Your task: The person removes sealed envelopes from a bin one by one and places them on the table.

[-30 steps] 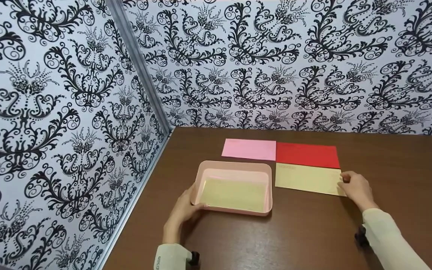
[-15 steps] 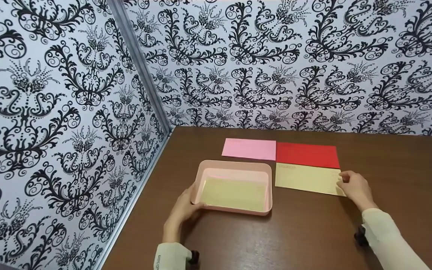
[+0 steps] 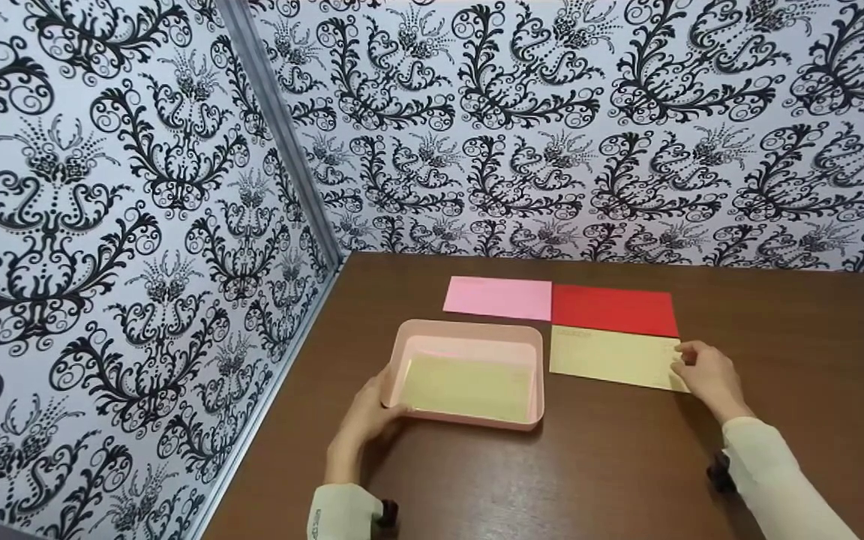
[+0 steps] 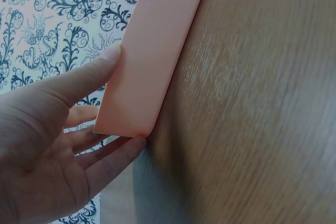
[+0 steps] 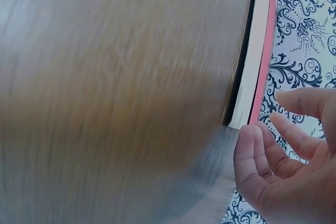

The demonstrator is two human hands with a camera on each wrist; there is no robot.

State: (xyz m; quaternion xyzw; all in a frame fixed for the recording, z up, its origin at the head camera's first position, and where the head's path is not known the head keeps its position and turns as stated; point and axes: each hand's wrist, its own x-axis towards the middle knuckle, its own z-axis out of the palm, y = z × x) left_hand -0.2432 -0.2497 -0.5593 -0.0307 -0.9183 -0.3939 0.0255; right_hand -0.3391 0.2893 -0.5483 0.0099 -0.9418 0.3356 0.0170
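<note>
My left hand (image 3: 369, 411) holds the near left corner of a pale pink tray (image 3: 469, 330), thumb against the front wall. In the left wrist view, fingers reach the end wall of the pink tray (image 4: 149, 61). A pale yellow envelope (image 3: 469, 386) lies inside. To its right, another yellow envelope (image 3: 616, 356) lies flat on the table, the fingertips of my right hand (image 3: 709, 375) touching its right end. The right wrist view shows the right hand (image 5: 289, 156) with thumb apart from the fingers, which meet the end of the yellow envelope (image 5: 249, 77).
A pink envelope (image 3: 498, 298) lies behind the tray. Beside it a red envelope (image 3: 615, 310) borders the yellow one's far edge. The brown table (image 3: 552, 480) meets a black-and-white patterned wall (image 3: 552, 150) at the back and another patterned panel (image 3: 102, 262) on the left.
Almost nothing differs. The right hand has shifted very slightly to the left at the yellow envelope's end; the left hand keeps its place on the tray.
</note>
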